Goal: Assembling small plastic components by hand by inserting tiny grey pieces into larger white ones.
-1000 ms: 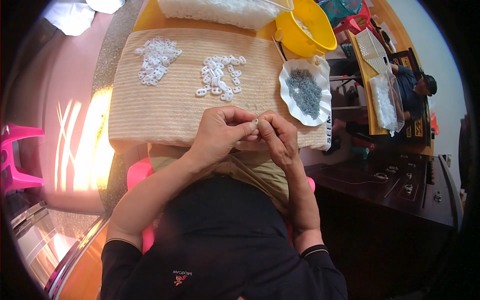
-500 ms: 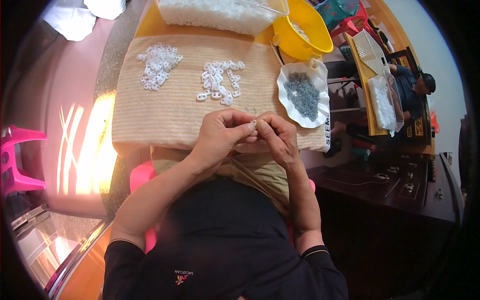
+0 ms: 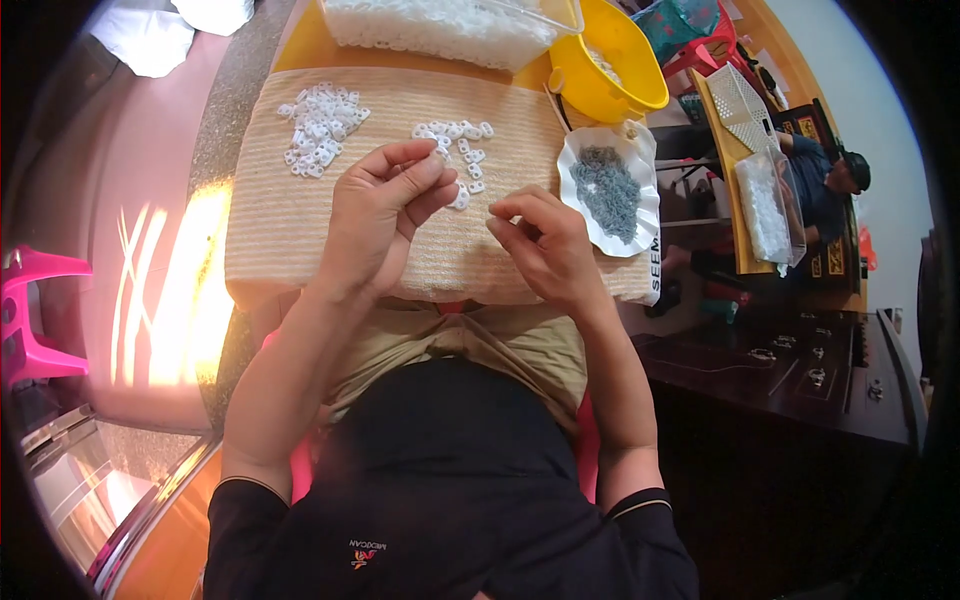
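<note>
My left hand [image 3: 385,210] is raised over the cloth-covered table, its thumb and forefinger pinched. Whatever they may hold is too small to make out. It partly hides a loose group of small white two-holed plastic pieces [image 3: 470,130]. My right hand [image 3: 545,245] hovers apart from it, fingers curled and thumb close to the forefinger; anything in that pinch cannot be seen. Beside the right hand lies a white wavy-rimmed dish [image 3: 626,245] holding a heap of tiny grey parts [image 3: 608,195]. Farther left is a heap of white plastic pieces [image 3: 322,125].
A clear bin [image 3: 545,35] full of white pieces stands at the table's far edge, beside a yellow basket [image 3: 625,65]. The striped cloth [image 3: 285,230] covers the tabletop. At the right, another person [image 3: 825,190] sits near a second clear bin [image 3: 770,215]. A pink stool [image 3: 45,270] stands left.
My hands, joined at the near edge of the cloth before, have parted. The left has moved up and left over the white pieces; the right has shifted slightly up.
</note>
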The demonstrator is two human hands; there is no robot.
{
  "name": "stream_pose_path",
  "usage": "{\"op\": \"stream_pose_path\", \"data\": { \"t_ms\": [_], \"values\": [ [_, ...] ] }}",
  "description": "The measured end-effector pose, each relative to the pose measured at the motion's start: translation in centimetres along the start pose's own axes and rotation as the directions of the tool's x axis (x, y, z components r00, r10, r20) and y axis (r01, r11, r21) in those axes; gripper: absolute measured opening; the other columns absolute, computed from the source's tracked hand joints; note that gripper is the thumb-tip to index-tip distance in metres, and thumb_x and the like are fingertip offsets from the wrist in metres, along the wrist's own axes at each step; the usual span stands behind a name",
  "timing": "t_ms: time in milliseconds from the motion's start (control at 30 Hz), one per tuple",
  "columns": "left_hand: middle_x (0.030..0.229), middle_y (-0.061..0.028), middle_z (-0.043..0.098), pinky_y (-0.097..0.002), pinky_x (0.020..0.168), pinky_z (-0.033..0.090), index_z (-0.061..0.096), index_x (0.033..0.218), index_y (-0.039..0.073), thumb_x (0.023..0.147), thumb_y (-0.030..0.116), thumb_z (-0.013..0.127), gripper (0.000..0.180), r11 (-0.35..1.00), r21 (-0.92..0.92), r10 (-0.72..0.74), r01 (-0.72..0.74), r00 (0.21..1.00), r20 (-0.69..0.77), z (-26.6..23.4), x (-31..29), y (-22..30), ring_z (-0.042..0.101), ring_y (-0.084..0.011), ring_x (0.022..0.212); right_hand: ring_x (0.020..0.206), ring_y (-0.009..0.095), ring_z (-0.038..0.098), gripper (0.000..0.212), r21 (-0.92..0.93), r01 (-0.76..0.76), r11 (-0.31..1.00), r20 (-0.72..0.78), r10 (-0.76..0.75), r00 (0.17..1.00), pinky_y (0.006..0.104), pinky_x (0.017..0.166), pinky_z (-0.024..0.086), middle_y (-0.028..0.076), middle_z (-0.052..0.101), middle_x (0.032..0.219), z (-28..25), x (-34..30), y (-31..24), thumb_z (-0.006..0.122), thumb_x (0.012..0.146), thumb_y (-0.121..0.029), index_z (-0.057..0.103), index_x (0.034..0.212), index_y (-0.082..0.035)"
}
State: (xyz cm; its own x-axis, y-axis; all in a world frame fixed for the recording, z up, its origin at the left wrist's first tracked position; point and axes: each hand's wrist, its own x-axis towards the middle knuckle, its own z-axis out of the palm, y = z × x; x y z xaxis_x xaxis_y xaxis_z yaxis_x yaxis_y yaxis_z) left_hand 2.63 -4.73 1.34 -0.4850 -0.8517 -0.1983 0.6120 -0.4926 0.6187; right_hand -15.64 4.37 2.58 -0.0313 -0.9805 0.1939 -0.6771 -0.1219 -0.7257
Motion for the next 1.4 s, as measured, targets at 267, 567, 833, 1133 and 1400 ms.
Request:
{"op": "stream_pose_path", "data": {
  "t_ms": [267, 567, 833, 1133, 1400],
  "values": [
    [0.089, -0.0105, 0.064, -0.0265, 0.073, 0.058, 0.058, 0.102, -0.001, 0.086, -0.001, 0.061, 0.016, 0.999, -0.034, 0.023, -0.024, 0.999, -0.042, -0.7, 0.7, 0.6, 0.065, -0.0175, 0.08, 0.079, 0.03, 0.063, 0.017, -0.337, 0.115, 0.934, 0.058, -0.102, 0.993, 0.0378, 0.069, 0.05, 0.01, 0.063, 0.094, 1.8, 2.6, -0.5, 0.064, 0.08, -0.011, 0.066, 0.096, -0.007],
    [0.089, -0.0104, 0.064, -0.0257, 0.073, 0.058, 0.058, 0.101, -0.002, 0.086, -0.001, 0.062, 0.016, 0.999, -0.041, -0.005, 0.003, 0.999, -0.037, -0.6, 0.6, 0.4, 0.065, -0.0175, 0.08, 0.082, 0.032, 0.062, 0.014, -0.478, 0.069, 0.876, 0.136, -0.003, 0.991, 0.0405, 0.071, 0.05, 0.01, 0.062, 0.095, 2.1, 3.1, 0.0, 0.063, 0.082, -0.016, 0.066, 0.093, -0.007],
    [0.089, -0.0093, 0.063, -0.0259, 0.073, 0.058, 0.058, 0.1, -0.001, 0.085, 0.0, 0.062, 0.015, 0.999, 0.004, -0.05, 0.05, 0.997, -0.052, -0.4, 0.3, -0.4, 0.065, -0.0171, 0.08, 0.061, 0.018, 0.061, 0.012, -0.175, 0.013, 0.984, -0.033, -0.019, 0.999, 0.029, 0.056, 0.048, 0.009, 0.065, 0.077, 2.1, 2.4, 1.4, 0.07, 0.079, -0.008, 0.066, 0.089, -0.002],
    [0.089, -0.0093, 0.064, -0.0256, 0.073, 0.058, 0.058, 0.101, 0.001, 0.086, 0.001, 0.062, 0.015, 0.997, 0.017, -0.072, 0.073, 0.997, -0.035, -0.5, 0.3, -1.1, 0.065, -0.0159, 0.08, 0.061, 0.01, 0.061, 0.014, 0.557, -0.301, 0.774, 0.062, 0.323, 0.944, 0.0223, 0.054, 0.05, 0.005, 0.064, 0.072, 1.6, 1.5, 1.3, 0.069, 0.082, -0.006, 0.063, 0.091, 0.001],
    [0.088, -0.0072, 0.064, -0.0249, 0.073, 0.058, 0.059, 0.099, 0.001, 0.085, 0.001, 0.063, 0.014, 0.995, 0.031, -0.095, 0.095, 0.995, -0.027, -0.2, 0.0, -1.5, 0.064, -0.0144, 0.079, 0.063, 0.013, 0.062, 0.022, 0.712, -0.269, 0.649, 0.045, 0.339, 0.94, 0.0244, 0.06, 0.054, 0.007, 0.064, 0.075, 1.3, 0.2, 0.5, 0.067, 0.084, -0.004, 0.06, 0.103, 0.003]
  ]
}}
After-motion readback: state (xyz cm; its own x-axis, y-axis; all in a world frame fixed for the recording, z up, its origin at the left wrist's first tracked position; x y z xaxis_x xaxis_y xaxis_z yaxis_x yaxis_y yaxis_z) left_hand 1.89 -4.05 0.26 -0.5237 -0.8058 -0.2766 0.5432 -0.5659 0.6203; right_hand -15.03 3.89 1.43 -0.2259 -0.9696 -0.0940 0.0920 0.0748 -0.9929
